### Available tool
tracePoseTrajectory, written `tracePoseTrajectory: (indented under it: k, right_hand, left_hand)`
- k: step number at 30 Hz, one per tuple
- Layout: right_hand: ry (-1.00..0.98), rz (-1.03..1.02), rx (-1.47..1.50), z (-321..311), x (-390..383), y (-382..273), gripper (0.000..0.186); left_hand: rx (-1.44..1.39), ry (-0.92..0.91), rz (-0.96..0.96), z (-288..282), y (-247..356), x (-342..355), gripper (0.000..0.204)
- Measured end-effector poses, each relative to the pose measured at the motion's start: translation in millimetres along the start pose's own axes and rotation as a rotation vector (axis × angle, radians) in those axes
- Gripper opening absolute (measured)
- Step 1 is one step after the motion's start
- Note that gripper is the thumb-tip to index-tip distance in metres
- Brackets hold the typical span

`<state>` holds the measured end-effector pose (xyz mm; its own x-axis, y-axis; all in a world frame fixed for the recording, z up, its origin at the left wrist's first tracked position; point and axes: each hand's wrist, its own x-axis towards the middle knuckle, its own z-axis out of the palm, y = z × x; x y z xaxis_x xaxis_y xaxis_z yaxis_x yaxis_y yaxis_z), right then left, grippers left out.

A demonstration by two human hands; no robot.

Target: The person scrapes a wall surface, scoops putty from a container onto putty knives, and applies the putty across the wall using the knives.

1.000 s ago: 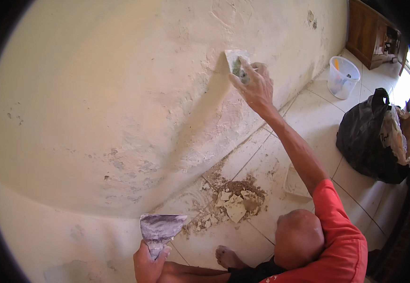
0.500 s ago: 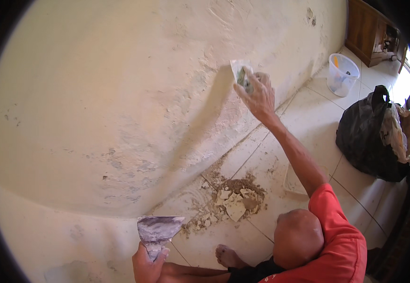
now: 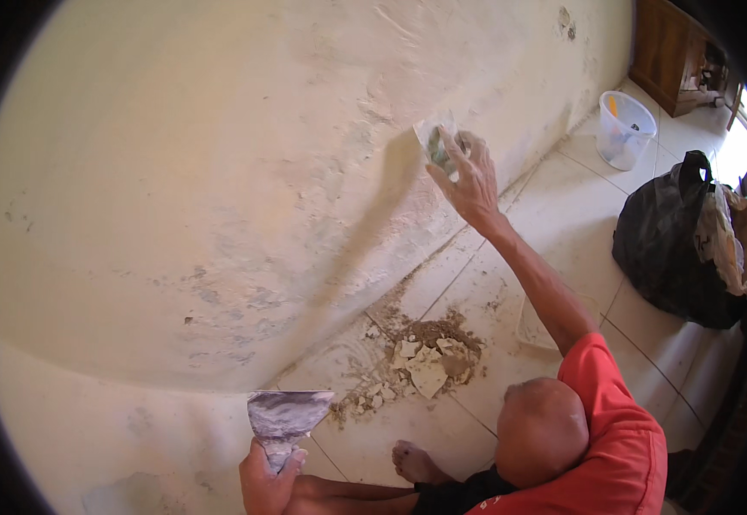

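Plaster (image 3: 361, 137) is seen roughened and chipped in patches across the cream wall (image 3: 159, 129). Right of centre, a flat whitish pad (image 3: 429, 133) with a greenish patch is held up to the wall by the right hand (image 3: 475, 184). It is pinched between the fingers and the thumb; whether its whole face meets the wall cannot be told. At the near left, a wide putty knife (image 3: 288, 412) with a smeared blade is held by the left hand (image 3: 264, 485), the handle wrapped in the grip and the blade pointed away.

Between the hands, rubble (image 3: 429, 369) is heaped on the tiled floor (image 3: 562, 223). A black plastic bag (image 3: 657, 240) is set at the right, and a clear bucket (image 3: 626, 133) beyond it.

Sound plaster could be torn away if the pad's edge were caught under a raised flake, and the wall could be gouged if the pad were pressed at a tilt. With the arm stretched so far, the dusty pad could be slipped from the fingers. The bare foot (image 3: 416, 463) could be hurt by shards if it were shifted into the rubble.
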<state>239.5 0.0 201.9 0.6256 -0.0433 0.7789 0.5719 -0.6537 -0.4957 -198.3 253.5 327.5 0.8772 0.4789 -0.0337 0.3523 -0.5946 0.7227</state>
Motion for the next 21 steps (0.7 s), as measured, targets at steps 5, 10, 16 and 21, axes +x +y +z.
tracePoseTrajectory:
  k: [5,10,16,21]
  right_hand:
    - [0.031,-0.073,-0.171,22,13,10,0.065]
    - [-0.157,0.070,-0.226,17,-20,16,0.064]
    - [-0.125,0.403,0.114,1,12,7,0.066]
    - [-0.178,0.471,0.166,22,18,-28,0.071]
  left_hand:
    - [-0.003,-0.013,-0.062,1,4,1,0.039]
    - [-0.038,-0.002,-0.025,3,6,2,0.037]
    - [0.106,-0.035,-0.046,1,14,4,0.041]
    - [0.036,-0.009,0.002,4,4,3,0.040]
